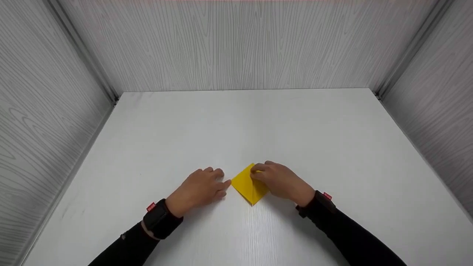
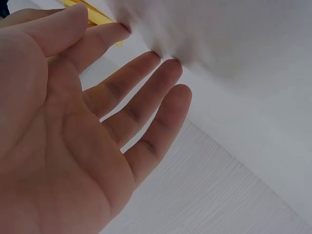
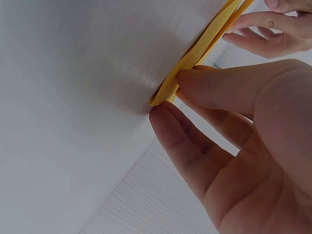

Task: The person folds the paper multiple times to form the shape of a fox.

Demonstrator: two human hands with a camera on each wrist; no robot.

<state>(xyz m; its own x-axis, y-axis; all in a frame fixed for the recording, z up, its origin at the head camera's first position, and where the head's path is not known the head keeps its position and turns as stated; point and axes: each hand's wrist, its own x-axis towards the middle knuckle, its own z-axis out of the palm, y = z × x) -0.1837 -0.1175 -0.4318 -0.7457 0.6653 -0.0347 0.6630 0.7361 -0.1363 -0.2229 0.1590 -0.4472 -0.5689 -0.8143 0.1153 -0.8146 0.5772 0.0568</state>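
A folded sheet of yellow paper lies on the white tabletop, diamond-shaped with one corner toward me. Thumb and finger of my right hand pinch its right-hand flap; the right wrist view shows this hand at the paper's layered edge. To the left, my left hand rests with loosely spread fingers, one fingertip at the paper's left corner. In the left wrist view the palm of that hand faces the camera, and only a strip of the paper shows behind its fingers. The right fingers hide part of the flap.
The white table is bounded by a grey wood-grain back panel and side panels at left and right. Both wrists wear black bands, the left band and the right band.
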